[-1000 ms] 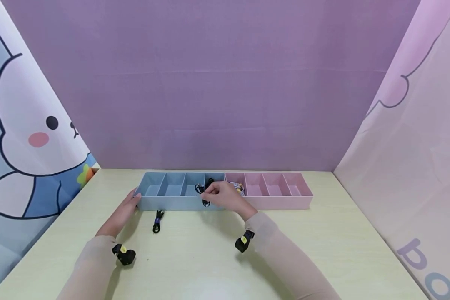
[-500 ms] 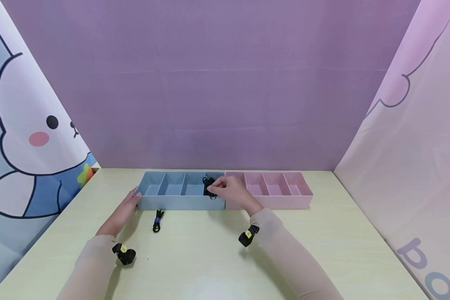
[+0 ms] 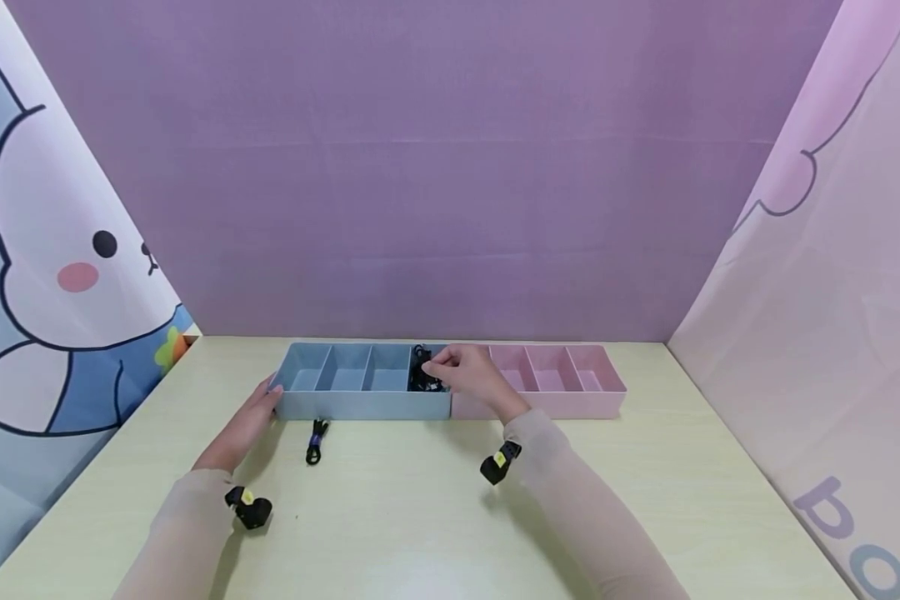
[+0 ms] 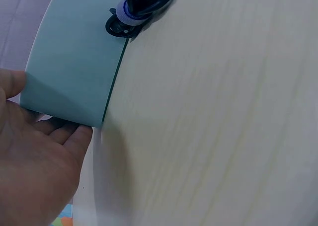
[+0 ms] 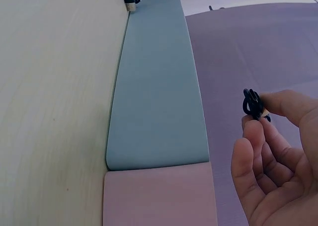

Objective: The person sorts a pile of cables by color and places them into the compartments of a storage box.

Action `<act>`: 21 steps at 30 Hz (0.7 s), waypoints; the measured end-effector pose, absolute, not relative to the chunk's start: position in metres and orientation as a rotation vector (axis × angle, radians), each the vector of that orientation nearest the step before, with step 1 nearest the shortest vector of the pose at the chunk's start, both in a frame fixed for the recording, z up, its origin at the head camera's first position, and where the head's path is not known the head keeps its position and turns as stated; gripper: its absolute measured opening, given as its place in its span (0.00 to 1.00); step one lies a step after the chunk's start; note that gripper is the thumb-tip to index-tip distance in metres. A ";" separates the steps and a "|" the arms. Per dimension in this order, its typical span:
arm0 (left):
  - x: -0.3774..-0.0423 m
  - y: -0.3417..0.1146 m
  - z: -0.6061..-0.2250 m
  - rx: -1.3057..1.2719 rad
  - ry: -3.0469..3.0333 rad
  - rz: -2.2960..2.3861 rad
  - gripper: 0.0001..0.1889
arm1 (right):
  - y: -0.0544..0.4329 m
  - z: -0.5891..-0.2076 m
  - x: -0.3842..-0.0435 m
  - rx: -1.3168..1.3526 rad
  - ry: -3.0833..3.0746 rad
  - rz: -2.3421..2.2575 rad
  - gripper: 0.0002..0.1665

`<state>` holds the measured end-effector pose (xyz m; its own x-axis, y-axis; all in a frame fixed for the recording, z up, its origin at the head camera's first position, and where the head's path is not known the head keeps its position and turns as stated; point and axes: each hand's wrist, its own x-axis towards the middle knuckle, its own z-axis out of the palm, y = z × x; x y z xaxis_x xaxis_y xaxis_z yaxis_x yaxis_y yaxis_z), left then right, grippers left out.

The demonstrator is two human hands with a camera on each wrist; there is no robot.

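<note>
In the head view my right hand (image 3: 468, 375) is over the rightmost compartment of the blue divided box (image 3: 363, 406). Its thumb and forefinger pinch a small black cable bundle (image 5: 253, 106), plain in the right wrist view. More black cable (image 3: 422, 379) shows in that compartment, partly hidden by the fingers. My left hand (image 4: 42, 161) holds the blue box's left end, thumb at the rim and fingers against the end wall. Another black cable bundle (image 3: 316, 442), bound with a purple tie, lies on the table before the box.
A pink divided box (image 3: 562, 406) adjoins the blue one on the right; my right hand covers its leftmost compartment. Behind both boxes hangs a purple cloth (image 3: 435, 183). The pale wooden table (image 3: 390, 517) extends toward me.
My right hand has moved slightly right and up with its black cable bundle, from the blue box's front wall to above the rightmost compartment. The left hand stays in place.
</note>
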<state>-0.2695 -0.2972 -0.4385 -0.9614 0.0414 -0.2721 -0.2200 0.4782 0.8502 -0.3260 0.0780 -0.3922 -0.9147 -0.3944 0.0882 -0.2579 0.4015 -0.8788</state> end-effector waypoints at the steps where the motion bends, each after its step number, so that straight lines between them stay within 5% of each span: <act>1: -0.269 -0.297 -0.438 -0.155 2.472 1.476 0.39 | 0.078 -0.391 -0.326 -0.577 2.512 -1.541 0.15; 21: -0.266 -0.297 -0.439 -0.146 2.473 1.483 0.39 | 0.078 -0.391 -0.335 -0.457 2.562 -1.515 0.14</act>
<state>-0.2663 -0.2965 -0.4389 -0.9629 0.0440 -0.2662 -0.2141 0.4756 0.8532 -0.3347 0.0784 -0.3911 -0.9456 -0.3227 0.0418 -0.1921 0.4499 -0.8722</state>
